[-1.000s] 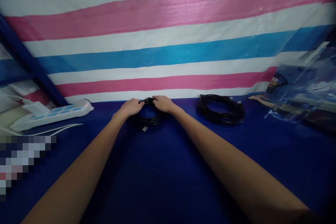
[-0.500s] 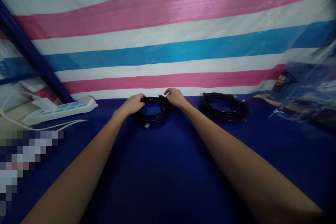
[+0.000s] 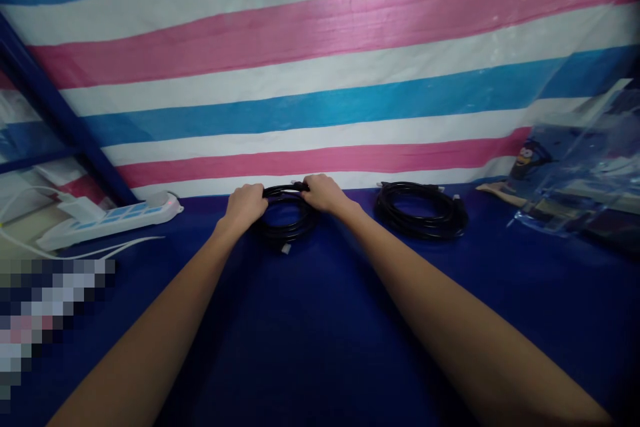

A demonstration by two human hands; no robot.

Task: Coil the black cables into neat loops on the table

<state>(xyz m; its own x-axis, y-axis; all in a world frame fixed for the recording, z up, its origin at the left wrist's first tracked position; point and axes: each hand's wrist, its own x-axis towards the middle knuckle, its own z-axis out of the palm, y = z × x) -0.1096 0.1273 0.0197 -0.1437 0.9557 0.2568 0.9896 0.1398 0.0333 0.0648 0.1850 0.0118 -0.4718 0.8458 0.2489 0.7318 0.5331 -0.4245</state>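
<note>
A coiled black cable point(image 3: 286, 232) with a light-coloured plug end at its front lies on the dark blue table surface point(image 3: 300, 327), between my two hands. My left hand point(image 3: 247, 203) is closed around the coil's left back part. Its fingertips are partly hidden behind the cable. On the other side, my right hand point(image 3: 325, 192) pinches the cable near a black connector at the coil's back right. Some strands at the back look lifted slightly off the rest. To the right, apart from both hands, rests a second coiled black cable point(image 3: 423, 230) with several visible ends.
A white power strip point(image 3: 115, 219) with a plugged-in adapter and white cords sits at the left, near a blue metal frame point(image 3: 97, 163). Behind everything hangs a striped plastic sheet point(image 3: 320, 103). Clear plastic packaging point(image 3: 575, 193) stands at the far right.
Both hands have closed onto the first coil, the right hand moving slightly left and down to grip it. The coil's back strands have shifted. The view has tilted a little.
</note>
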